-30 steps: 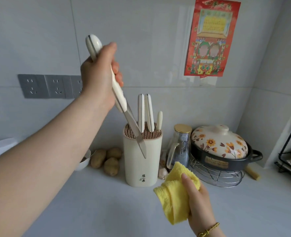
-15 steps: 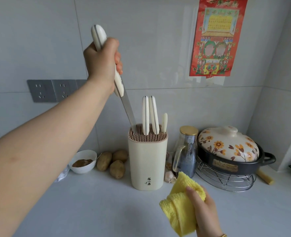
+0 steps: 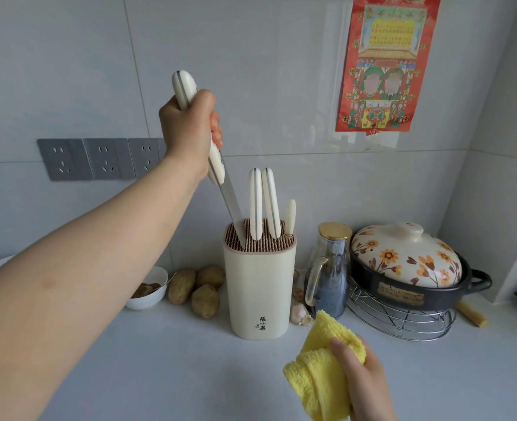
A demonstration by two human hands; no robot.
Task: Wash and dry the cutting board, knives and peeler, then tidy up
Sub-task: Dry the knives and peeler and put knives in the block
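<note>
Fingers of the left hand (image 3: 190,132) wrap a cream-handled knife (image 3: 217,177), its tip entering the knife block (image 3: 260,287) just below. Right hand (image 3: 363,381), nearer, clutches a yellow cloth (image 3: 318,369).

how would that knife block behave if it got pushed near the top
The knife block is tall with a narrow base, so it would probably tip rather than slide. The handles sticking out of its top likely make it top-heavy. Its smooth body on the smooth counter might skid if pushed low.
</note>
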